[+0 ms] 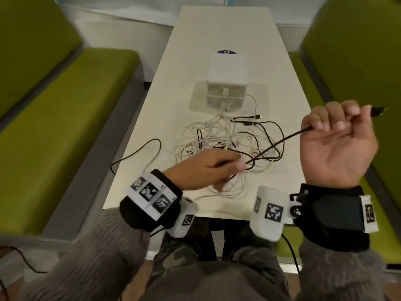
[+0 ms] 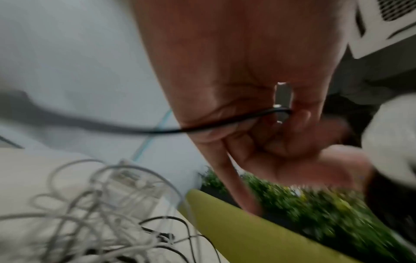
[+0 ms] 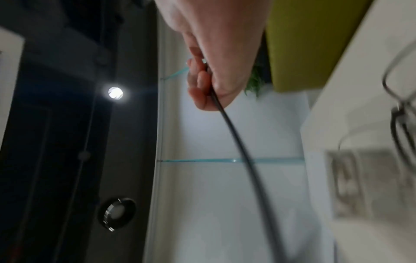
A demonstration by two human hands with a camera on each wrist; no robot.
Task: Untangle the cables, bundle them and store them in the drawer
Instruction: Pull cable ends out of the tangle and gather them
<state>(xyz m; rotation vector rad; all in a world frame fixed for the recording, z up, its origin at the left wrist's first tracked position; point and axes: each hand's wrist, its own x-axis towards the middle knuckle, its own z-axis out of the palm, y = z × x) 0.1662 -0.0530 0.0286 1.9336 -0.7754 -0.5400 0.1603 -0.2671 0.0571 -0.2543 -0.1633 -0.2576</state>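
Right hand: the right hand (image 1: pixel 338 146) is raised above the table's near right corner, palm toward the head camera, fingers curled into a fist round the black cable (image 1: pixel 280 142). The cable's plug end (image 1: pixel 378 110) sticks out past the knuckles, on the far right side of the fist.
Left hand: the left hand (image 1: pixel 208 168) is low over the table, left of and below the right fist. Its thumb and fingers pinch the same black cable; the left wrist view shows the cable crossing the fingertips (image 2: pixel 225 131).
Black cable: it runs taut between the two grips, slanting up from the left pinch to the right fist. Beyond the left pinch it goes on into the tangle.
Tangle: a heap of white cables (image 1: pixel 219 137) and further black loops lies on the table just beyond the left hand and left of the right fist. White loops also lie under and in front of the left hand. One black strand (image 1: pixel 138 153) trails off the table's left edge.
Drawer unit: a small white drawer box (image 1: pixel 226 81) stands beyond the heap, farther from both hands. Both its drawers look closed; a white cable lies against its lower front.
Table: the white table (image 1: pixel 280 61) carries everything.
Benches: a green bench (image 1: pixel 65 118) flanks the table on each side.
Wrists: both wrists wear black straps with patterned marker tags (image 1: pixel 149 193).
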